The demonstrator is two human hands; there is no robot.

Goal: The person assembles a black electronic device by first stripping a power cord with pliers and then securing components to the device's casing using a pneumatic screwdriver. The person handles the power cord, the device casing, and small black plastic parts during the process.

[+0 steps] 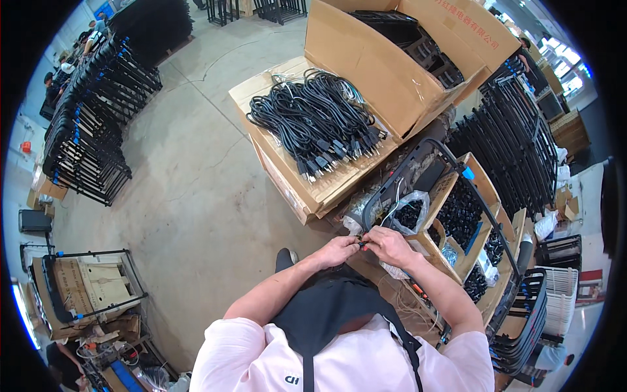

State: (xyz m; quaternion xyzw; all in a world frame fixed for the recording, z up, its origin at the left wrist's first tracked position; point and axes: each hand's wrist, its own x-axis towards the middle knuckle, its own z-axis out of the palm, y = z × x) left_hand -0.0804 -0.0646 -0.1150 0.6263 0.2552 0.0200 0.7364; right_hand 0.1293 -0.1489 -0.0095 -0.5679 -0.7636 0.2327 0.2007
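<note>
My left hand [338, 251] and my right hand [389, 245] meet in front of my dark apron, with fingers pinched close together. Between the fingertips is a small dark piece [362, 244] with a touch of red; it is too small to name. Just beyond my hands is a dark grey curved frame [369, 210]. A thin white wire [394, 204] rises by the frame, close to my right hand. To the right of that hand, a clear plastic bag [422, 208] holds small black parts.
Bundled black power cords [313, 117] lie on a cardboard box [297, 195] ahead. Behind it stands a large open carton [366, 55] of black parts. At right, a divided wooden tray [450, 189] holds small black pieces. Black frames [98, 124] stand stacked at the far left.
</note>
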